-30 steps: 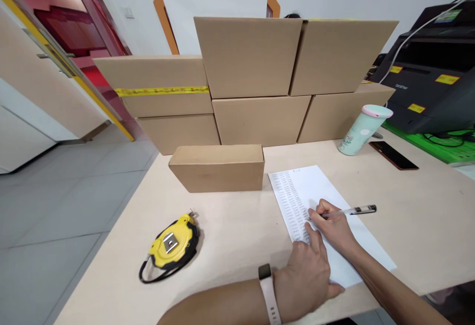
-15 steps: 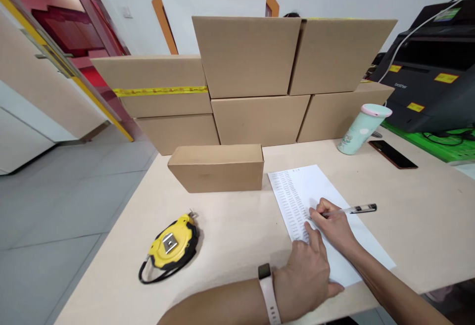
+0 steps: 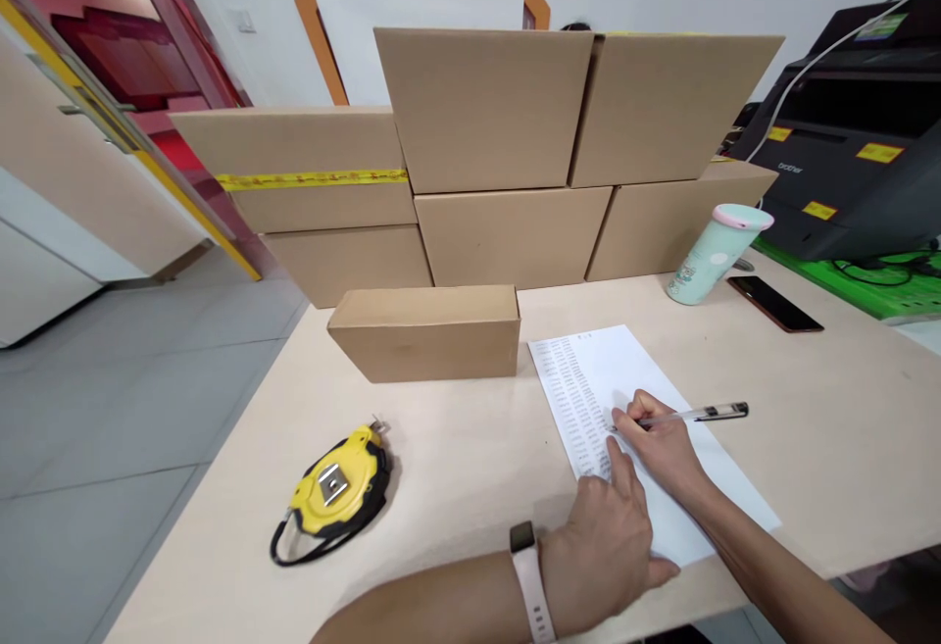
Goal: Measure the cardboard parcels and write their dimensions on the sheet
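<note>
My right hand (image 3: 660, 445) is closed around a pen (image 3: 706, 414), whose tip touches a white sheet of paper (image 3: 632, 360). Rows of small writing run down the left side of that sheet. My left hand (image 3: 607, 536), with a watch (image 3: 530, 575) on its wrist, rests on the paper's lower part; its index finger is stretched out close to the pen tip. A small cardboard box (image 3: 433, 345) lies beyond the paper to the left. Nearer me on the left is a yellow and black tape measure (image 3: 338, 487) with a wrist strap.
Larger cardboard boxes (image 3: 507, 237) are stacked along the back of the table (image 3: 456, 487). At the right stand a mint tumbler (image 3: 713, 257), a phone (image 3: 777, 304) and a black printer (image 3: 853, 144) on a green surface (image 3: 867, 286). An open doorway is at far left.
The view has shifted very slightly. The pen and both hands stay almost in the same place on the paper.
</note>
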The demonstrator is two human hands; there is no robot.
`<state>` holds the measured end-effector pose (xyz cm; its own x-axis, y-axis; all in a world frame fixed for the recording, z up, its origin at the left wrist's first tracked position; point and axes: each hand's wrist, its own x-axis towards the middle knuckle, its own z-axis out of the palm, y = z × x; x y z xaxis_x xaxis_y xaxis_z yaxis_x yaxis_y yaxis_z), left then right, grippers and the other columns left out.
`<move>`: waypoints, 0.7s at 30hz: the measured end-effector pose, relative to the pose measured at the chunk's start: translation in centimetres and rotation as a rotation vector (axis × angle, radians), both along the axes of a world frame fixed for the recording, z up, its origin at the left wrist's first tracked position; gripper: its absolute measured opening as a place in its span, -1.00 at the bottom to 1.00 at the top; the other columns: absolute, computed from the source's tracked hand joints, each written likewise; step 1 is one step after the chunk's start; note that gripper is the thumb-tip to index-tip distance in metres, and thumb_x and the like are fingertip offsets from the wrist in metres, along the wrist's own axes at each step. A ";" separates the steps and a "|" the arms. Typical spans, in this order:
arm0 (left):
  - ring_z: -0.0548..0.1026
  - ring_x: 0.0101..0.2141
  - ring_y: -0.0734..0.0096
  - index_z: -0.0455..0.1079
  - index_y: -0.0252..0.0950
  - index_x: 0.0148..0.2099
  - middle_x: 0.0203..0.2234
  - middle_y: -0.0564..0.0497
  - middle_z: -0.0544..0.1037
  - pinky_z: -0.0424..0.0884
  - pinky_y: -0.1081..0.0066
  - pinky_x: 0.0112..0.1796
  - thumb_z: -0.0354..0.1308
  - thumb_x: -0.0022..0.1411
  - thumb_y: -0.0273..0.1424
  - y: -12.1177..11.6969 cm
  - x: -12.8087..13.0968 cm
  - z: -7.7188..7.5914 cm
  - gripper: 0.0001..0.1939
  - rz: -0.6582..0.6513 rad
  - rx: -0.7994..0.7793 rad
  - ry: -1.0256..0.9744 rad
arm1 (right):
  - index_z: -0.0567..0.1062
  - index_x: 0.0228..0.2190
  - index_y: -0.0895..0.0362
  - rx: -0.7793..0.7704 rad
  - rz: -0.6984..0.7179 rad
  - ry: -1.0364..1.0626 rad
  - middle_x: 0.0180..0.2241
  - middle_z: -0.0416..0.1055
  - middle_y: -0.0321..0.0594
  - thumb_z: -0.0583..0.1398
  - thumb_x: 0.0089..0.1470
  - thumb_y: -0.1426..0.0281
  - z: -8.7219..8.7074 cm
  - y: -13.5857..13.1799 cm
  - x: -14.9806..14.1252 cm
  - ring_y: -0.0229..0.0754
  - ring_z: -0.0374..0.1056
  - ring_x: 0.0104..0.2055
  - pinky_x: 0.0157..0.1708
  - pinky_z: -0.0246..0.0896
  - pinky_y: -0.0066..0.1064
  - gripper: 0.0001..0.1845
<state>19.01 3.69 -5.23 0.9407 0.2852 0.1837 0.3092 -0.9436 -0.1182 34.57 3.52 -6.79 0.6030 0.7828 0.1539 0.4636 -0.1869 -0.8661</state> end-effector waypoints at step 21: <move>0.46 -0.38 0.23 0.23 -0.66 0.17 0.12 -0.51 0.30 0.23 0.34 -0.46 -0.08 0.18 0.15 -0.1 0.1 -0.3 -0.09 -0.006 -0.006 -0.010 | 0.06 -0.67 0.03 -0.003 0.000 -0.010 -0.67 -0.02 -0.45 0.17 -0.07 0.32 0.2 0.0 -0.1 -0.31 -0.02 -0.60 -0.60 -0.06 -0.45 -0.64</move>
